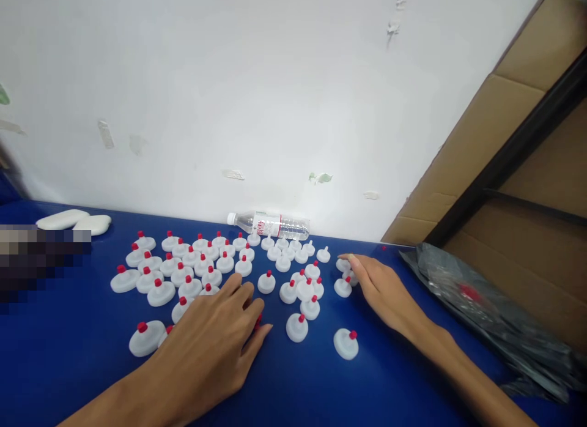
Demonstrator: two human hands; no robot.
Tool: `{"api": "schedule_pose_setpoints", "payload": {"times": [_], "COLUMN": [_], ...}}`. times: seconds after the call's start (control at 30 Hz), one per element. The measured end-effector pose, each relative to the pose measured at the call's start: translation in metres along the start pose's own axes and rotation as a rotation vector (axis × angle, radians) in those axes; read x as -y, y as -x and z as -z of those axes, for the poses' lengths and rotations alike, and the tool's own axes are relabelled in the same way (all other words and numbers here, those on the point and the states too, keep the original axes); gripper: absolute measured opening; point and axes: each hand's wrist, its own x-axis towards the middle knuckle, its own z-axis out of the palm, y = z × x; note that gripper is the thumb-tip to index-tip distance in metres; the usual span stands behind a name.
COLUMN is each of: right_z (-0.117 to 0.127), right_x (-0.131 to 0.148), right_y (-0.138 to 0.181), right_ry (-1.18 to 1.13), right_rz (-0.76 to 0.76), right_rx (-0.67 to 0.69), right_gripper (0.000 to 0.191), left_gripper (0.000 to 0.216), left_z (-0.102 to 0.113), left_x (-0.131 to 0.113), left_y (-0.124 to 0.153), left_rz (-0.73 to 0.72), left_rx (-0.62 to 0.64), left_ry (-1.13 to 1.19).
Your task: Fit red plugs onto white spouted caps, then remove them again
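My left hand (217,344) is over the front of a large group of white round nozzle caps with red tips (189,286). Its fingers are curled, and a small red tip (258,321) shows between thumb and forefinger; the rest is hidden. My right hand (383,286) is at the right, its thumb and forefinger closed at the top of a white nozzle cap (342,265). Another cap shows partly under its fingers. Just in front stands a red-tipped cap (343,287). Between my hands are several more red-tipped caps (297,328). White caps without red tips (283,263) stand behind them.
A clear plastic bottle (284,226) lies against the white wall. Two white oval objects (93,224) lie at the back left. A grey plastic bag (486,317) lies along the right side by a cardboard panel (458,152). The table (293,390) is blue.
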Motion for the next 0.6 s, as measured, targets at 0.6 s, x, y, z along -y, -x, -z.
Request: {"api": "schedule_pose_setpoints", "payload": {"times": [0.6], "right_z": [0.005], "right_x": [0.013], "right_y": [-0.031], "right_ry": [0.041], "right_rz": [0.233], "right_rx": [0.098], "right_gripper": [0.047], "left_gripper": [0.015], "left_z": [-0.001], "left_x": [-0.004], "left_y": [0.001], "left_rz": [-0.022], "left_rx": [0.116], "left_ry": [-0.044]}}
